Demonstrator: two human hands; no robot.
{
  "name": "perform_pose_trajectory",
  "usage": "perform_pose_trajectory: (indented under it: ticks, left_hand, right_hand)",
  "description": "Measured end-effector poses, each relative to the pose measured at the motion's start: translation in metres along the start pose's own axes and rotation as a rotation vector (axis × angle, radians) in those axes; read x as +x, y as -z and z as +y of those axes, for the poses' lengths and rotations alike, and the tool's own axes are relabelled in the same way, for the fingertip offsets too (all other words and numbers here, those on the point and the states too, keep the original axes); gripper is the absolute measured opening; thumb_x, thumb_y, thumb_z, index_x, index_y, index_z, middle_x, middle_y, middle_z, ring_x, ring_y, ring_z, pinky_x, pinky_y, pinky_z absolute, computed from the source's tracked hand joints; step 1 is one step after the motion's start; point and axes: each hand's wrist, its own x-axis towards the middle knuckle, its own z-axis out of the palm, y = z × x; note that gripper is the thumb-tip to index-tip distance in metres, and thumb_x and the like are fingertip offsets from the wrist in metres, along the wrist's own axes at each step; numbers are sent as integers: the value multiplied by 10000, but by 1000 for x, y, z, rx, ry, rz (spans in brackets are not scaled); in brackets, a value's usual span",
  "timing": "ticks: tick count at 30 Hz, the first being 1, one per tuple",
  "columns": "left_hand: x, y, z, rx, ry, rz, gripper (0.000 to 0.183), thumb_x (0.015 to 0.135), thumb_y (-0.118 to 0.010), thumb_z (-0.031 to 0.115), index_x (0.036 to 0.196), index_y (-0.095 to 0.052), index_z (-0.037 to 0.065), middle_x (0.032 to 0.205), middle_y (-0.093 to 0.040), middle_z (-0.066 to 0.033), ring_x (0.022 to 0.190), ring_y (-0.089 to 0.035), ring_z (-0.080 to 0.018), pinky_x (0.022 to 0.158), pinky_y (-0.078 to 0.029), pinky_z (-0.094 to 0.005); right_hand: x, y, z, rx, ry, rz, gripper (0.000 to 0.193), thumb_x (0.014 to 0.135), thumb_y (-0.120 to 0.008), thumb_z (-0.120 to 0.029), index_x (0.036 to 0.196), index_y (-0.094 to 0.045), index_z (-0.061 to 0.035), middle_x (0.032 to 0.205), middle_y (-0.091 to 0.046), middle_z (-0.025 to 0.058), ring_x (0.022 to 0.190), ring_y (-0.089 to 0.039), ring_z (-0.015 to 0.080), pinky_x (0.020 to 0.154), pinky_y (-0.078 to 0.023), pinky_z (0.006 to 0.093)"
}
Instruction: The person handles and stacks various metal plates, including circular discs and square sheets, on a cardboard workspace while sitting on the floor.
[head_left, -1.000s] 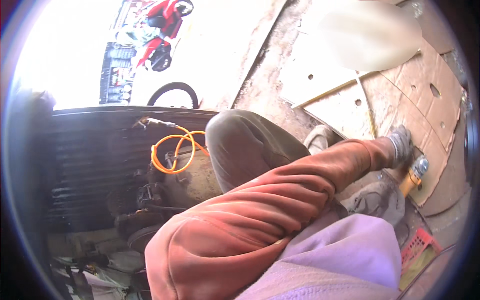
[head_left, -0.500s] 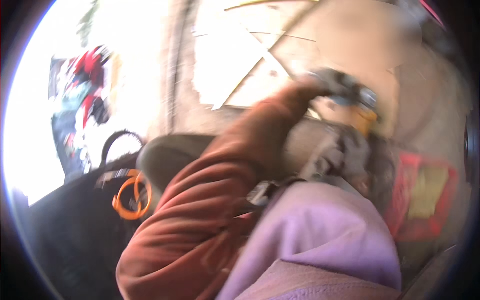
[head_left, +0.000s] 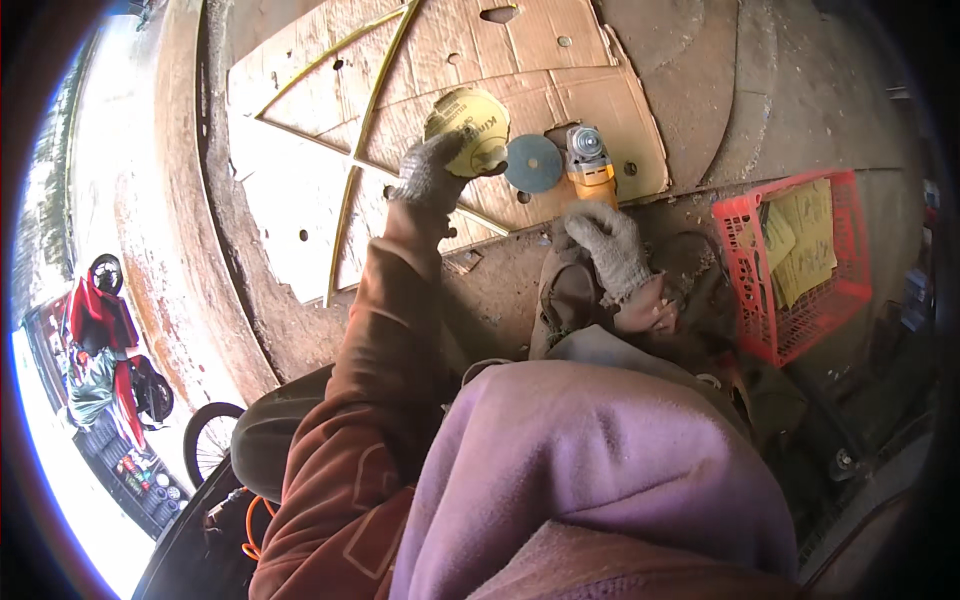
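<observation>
Yellow disc [head_left: 482, 112] now in left hand [head_left: 432, 168]

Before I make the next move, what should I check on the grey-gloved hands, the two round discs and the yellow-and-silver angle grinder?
1. Left hand holding the round yellow disc: ok.
2. Round dark grey disc lying flat on the brown cardboard sheet: ok.
3. Cardboard free of strips: not ok; thin yellowish strips cross on it.
4. Yellow-and-silver angle grinder without a wide disc over its head: ok.
5. Right hand gripping the grinder: cannot tell; it is at the near end, contact unclear.
6. Grinder unplugged: cannot tell; no cord shows.
</observation>
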Motion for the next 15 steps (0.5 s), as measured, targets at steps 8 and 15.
perform_pose_trajectory:
  ticks: [8, 15]
  left_hand:
    - [-55, -53, -43, 1412, -720, -345, 539, 837, -753, 67, 1367, -674, 125, 1491, -528, -248, 1335, -549, -412, 1155, -446, -442]
    - [-74, -43, -35, 450, -108, -57, 646, 898, -743, -15, 1495, -497, -24, 1455, -564, -175, 1253, -594, -249, 1002, -544, -372]
  right_hand:
    - [13, -35, -57, 385, 94, -7, 323, 986, -676, -184, 1253, -679, -2, 1178, -700, 94, 1012, -686, 180, 804, -594, 355]
    - [5, -16, -36, 241, 41, -38, 305, 960, -674, -86, 1256, -682, -12, 1014, -721, 60, 832, -688, 133, 726, -576, 278]
